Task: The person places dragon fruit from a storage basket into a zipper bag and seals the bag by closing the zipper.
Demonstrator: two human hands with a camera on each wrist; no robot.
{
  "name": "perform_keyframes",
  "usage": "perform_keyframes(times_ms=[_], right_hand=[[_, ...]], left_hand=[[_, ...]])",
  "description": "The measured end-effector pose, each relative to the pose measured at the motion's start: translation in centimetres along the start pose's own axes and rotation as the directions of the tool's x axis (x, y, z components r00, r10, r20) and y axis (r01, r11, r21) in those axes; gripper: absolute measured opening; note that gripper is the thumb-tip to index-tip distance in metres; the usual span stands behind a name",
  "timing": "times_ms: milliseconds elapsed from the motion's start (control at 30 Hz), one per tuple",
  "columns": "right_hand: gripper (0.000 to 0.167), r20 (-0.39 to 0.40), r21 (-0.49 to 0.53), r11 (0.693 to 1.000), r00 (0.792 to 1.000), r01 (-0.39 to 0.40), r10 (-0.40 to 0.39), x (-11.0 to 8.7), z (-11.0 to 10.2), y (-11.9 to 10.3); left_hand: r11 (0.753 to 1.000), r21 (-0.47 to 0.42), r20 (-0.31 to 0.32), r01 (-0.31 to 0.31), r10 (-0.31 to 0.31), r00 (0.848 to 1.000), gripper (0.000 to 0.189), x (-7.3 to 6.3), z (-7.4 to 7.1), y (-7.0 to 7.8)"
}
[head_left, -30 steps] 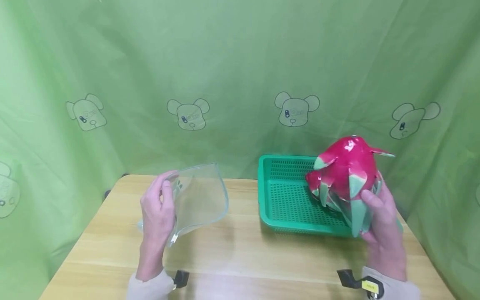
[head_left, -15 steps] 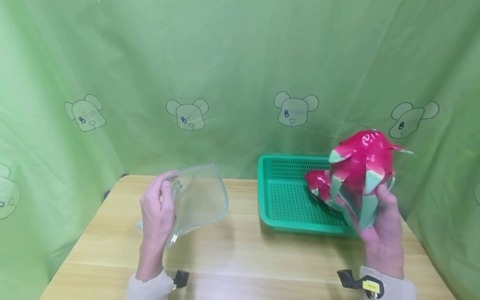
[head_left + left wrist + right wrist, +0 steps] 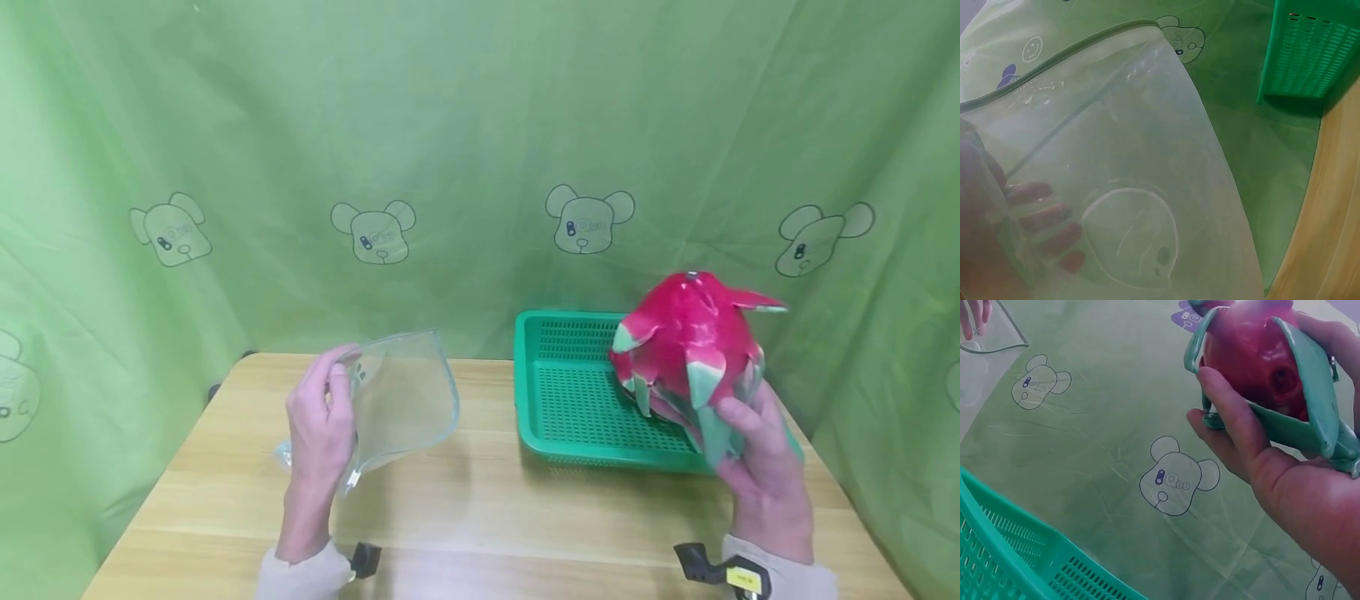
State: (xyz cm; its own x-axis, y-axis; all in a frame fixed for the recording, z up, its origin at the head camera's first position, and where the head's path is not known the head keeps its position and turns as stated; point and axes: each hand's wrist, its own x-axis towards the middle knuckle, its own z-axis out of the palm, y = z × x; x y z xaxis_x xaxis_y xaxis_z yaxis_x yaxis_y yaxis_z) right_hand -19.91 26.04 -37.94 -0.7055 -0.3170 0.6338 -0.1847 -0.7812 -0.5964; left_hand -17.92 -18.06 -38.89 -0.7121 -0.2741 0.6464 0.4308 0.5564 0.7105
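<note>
My left hand [image 3: 321, 421] pinches the edge of a clear zip bag [image 3: 408, 400] above the table's left half; its white slider [image 3: 353, 478] hangs low. Through the film in the left wrist view, the fingers [image 3: 1054, 219] show blurred. On the right, my right hand [image 3: 765, 454] grips a large red dragon fruit [image 3: 693, 333] with green-tipped scales from beneath and the side. In the right wrist view, fingers wrap round the dragon fruit [image 3: 1247, 356]. It is above the right part of the green basket [image 3: 528, 400]. Behind it, another red thing [image 3: 619, 367] in the basket is mostly hidden.
The basket stands at the back right of a wooden table [image 3: 480, 517]. A green curtain [image 3: 480, 150] with bear-head prints closes off the back and sides. By my left wrist a small clear piece [image 3: 282, 453] shows, its kind unclear.
My right hand carried the dragon fruit right and up, then back left and down, tilting it slightly. The red thing in the basket became more covered. My left hand and the bag barely moved.
</note>
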Motion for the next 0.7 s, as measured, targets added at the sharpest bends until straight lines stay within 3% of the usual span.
perform_keyframes(times_ms=[267,533,700], right_hand=[[0.061,-0.064,-0.198,0.980,0.998,0.010,-0.023,-0.1,0.5,0.1],[0.067,0.003,-0.367,0.929,0.998,0.053,-0.055,0.3,0.8,0.3],[0.067,-0.043,-0.457,0.889,0.999,0.009,-0.032,0.1,1.1,0.4]], left_hand=[[1.000,0.019,0.008,-0.004,0.004,1.000,0.033,0.0,0.2,0.1],[1.000,0.025,0.006,-0.003,0.003,1.000,0.034,-0.1,0.2,0.1],[0.999,0.036,0.010,0.003,-0.003,1.000,0.033,-0.1,0.1,0.1]])
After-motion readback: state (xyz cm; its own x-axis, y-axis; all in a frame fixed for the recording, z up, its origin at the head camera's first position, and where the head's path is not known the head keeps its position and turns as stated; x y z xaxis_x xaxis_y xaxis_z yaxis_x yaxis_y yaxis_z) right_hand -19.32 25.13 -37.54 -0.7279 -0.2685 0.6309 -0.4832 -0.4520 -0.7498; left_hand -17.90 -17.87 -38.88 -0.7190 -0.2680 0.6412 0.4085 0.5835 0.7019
